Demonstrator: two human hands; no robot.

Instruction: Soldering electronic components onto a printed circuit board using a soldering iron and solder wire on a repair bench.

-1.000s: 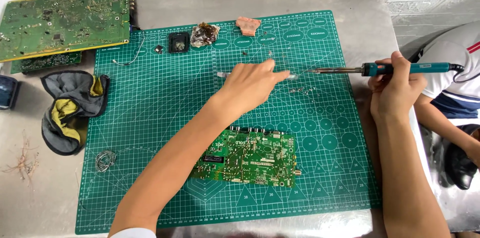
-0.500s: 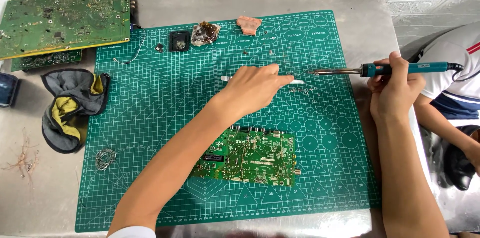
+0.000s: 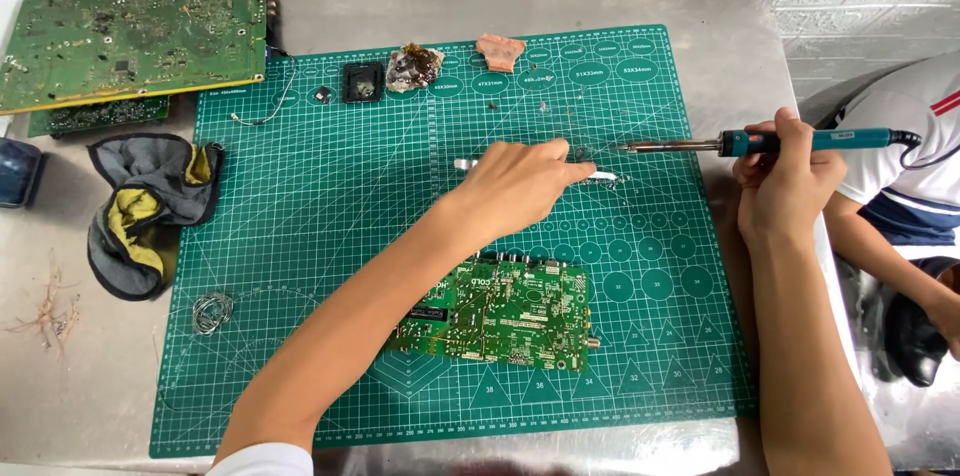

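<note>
My left hand [image 3: 520, 184] lies over a thin white strip [image 3: 603, 176] on the green cutting mat [image 3: 330, 226], fingers closed on it. The strip's ends stick out on both sides of the hand. My right hand [image 3: 785, 186] grips a teal-handled soldering iron [image 3: 800, 141] held level, its metal tip pointing left. The tip ends just above and to the right of the strip's right end; I cannot tell whether they touch. A small green circuit board [image 3: 500, 311] lies on the mat nearer to me, under my left forearm.
Two larger green circuit boards [image 3: 130, 36] are stacked at the far left. A grey and yellow cloth [image 3: 140, 206], a wire coil [image 3: 212, 311], a small black part [image 3: 362, 83], a brownish lump [image 3: 413, 66] and a pink piece [image 3: 500, 49] lie around. Another person [image 3: 900, 196] sits at the right.
My left hand and the white strip have slid a little toward me and to the right. The soldering iron has stayed almost still.
</note>
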